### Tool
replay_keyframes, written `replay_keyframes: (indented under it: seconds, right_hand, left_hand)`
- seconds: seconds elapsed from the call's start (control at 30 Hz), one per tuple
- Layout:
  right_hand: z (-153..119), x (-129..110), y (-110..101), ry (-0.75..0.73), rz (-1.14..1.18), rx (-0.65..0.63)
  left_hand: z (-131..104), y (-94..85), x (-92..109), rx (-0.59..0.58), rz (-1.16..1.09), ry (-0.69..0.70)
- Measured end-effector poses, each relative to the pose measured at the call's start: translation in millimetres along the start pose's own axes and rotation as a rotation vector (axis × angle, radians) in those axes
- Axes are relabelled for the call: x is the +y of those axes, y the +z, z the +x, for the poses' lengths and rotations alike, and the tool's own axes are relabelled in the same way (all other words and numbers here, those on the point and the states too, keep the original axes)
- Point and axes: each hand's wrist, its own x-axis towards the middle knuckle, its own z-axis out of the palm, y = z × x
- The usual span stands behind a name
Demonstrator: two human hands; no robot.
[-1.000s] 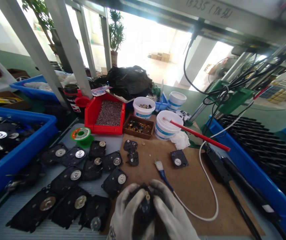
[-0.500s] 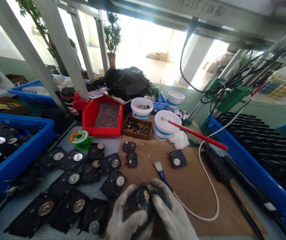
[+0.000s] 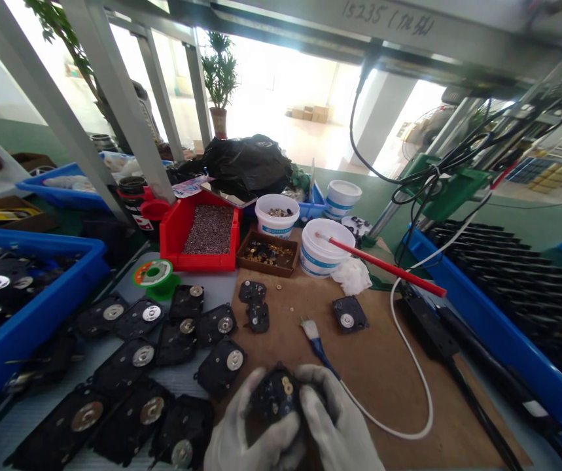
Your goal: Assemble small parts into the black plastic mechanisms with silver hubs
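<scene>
Left hand (image 3: 248,428) gloved whitish grey; right hand (image 3: 337,418) matches. Mechanism (image 3: 271,399) between them is black, its small gears (image 3: 287,386) gold-yellow. Bin (image 3: 201,263) red; granules (image 3: 209,229) speckled grey-brown. Spool (image 3: 165,288) green, face orange and white. Board (image 3: 373,386) brown. Cable (image 3: 428,399) white, blue near one end. Rod (image 3: 388,267) red. Tub (image 3: 317,263) white, banded blue.

I count two gloved hands (image 3: 337,422) here, with one held case (image 3: 273,404) between them showing two brass gears (image 3: 286,386). Ten disc-topped cases (image 3: 212,371) lie over on the left; an eleventh sits apart, to the right. I make it two small plates (image 3: 260,316), two loose washers (image 3: 279,287), three white tubs (image 3: 318,263), one red bin (image 3: 202,263), one brown tray (image 3: 263,265), one green spool (image 3: 163,288).
</scene>
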Motion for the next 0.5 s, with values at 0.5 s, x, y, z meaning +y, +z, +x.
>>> replay_keyframes:
  seconds: [0.5]
  right_hand:
    - [1,-5,3,0.044,-0.021,0.032]
  left_hand:
    - [-8,12.9,-7,-0.056,-0.097,-0.112]
